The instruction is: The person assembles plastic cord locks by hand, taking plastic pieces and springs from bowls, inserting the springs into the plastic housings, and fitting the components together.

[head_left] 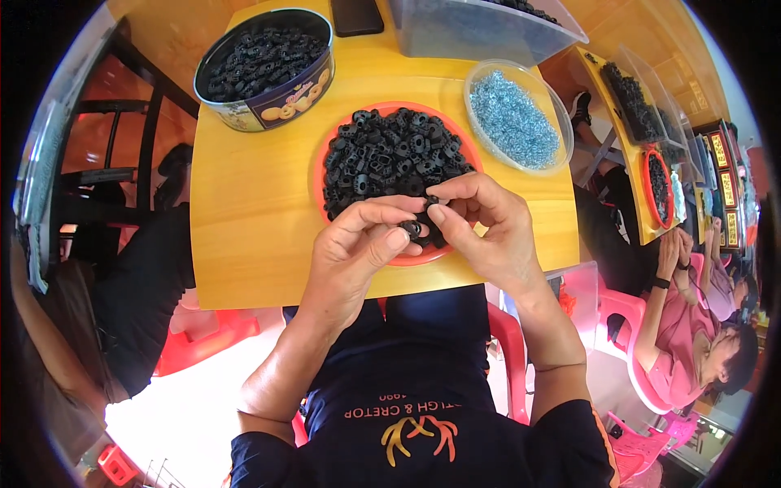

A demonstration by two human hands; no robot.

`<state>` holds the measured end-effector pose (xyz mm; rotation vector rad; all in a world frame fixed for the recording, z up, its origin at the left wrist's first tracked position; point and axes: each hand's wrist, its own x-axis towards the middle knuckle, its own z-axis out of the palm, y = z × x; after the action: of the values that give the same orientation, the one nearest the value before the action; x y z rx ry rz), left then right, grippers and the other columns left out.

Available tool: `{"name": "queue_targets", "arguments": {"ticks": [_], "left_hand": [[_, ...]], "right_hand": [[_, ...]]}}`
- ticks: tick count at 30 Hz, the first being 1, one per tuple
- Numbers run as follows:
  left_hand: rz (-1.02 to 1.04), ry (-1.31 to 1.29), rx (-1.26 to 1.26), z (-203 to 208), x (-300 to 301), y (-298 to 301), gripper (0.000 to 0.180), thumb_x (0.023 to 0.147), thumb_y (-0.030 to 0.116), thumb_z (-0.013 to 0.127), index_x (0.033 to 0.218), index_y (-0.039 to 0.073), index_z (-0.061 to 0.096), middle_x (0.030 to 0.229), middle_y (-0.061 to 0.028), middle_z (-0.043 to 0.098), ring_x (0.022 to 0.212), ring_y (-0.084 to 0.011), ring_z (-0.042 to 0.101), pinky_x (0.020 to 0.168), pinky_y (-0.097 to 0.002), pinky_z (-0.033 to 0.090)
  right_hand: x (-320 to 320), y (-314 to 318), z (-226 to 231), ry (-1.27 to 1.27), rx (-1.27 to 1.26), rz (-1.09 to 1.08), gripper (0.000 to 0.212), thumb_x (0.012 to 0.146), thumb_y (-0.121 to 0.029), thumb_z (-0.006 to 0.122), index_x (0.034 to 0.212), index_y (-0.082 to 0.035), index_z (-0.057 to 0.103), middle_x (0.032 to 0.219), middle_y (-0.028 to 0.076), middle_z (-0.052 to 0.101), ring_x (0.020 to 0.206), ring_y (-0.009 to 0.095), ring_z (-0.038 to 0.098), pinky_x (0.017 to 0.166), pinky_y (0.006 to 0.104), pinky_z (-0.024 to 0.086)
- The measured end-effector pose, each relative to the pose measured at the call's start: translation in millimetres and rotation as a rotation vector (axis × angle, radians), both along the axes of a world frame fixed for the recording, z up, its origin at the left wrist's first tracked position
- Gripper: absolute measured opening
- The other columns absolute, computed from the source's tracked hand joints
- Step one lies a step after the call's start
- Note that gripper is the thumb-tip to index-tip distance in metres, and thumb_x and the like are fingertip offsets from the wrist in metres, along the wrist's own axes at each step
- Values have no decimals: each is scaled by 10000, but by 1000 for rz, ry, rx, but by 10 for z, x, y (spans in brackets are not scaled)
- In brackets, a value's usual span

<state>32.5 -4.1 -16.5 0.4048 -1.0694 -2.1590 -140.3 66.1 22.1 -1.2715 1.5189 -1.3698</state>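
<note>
Both my hands are held close together over the near rim of a round red tray (319,175). My left hand (348,248) is closed in a pinch on a small black plastic cord lock piece (412,228). Just beyond it, my right hand (493,232) pinches another small dark piece (432,200) between thumb and forefinger; its exact kind is too small to make out. Heaped in the tray are many black plastic cord lock pieces (386,150) with holes through them. My fingers hide part of the near side of the heap.
On the yellow table (252,236), a round tin (268,114) of black pieces stands far left. A clear tub (561,154) of small shiny springs is to the right. Behind are a phone (358,16) and a plastic bin (488,37). Other people sit at both sides.
</note>
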Motion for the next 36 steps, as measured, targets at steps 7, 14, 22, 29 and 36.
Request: {"name": "queue_targets", "arguments": {"ticks": [7,14,22,29,36], "left_hand": [[-7,5,64,82,-43,41,150,949,79,593,1093,44,613,1273,-122,551,1060,-186,600,883,-319,533],[-32,55,161,49,-6,9,191,959,115,593,1134,39,585,1035,-88,645,919,-157,624,822,-304,519],[-19,36,146,66,-27,35,200,963,116,590,1139,22,578,939,-68,648,843,-140,622,786,-292,514],[34,-21,87,64,-42,50,194,968,126,585,1131,23,577,938,-71,653,822,-132,631,757,-277,529],[2,17,71,85,-51,49,188,974,131,575,1132,29,568,898,-84,661,771,-134,635,706,-271,535]], "right_hand": [[66,-4,28,338,-195,-63,195,866,55,625,1054,18,662,964,102,596,776,127,641,618,224,514],[69,103,79,98,-110,-48,186,881,47,612,1053,10,675,1007,100,584,757,132,605,645,238,506],[163,135,8,-150,-140,-10,226,878,59,615,1102,25,629,1001,99,578,863,151,644,735,259,544],[200,117,-30,-12,-205,-30,196,874,73,603,1064,33,631,996,108,591,830,160,654,687,262,554],[225,110,-21,50,-241,-69,185,877,79,597,1052,28,625,988,104,587,827,154,668,664,251,557]]}}
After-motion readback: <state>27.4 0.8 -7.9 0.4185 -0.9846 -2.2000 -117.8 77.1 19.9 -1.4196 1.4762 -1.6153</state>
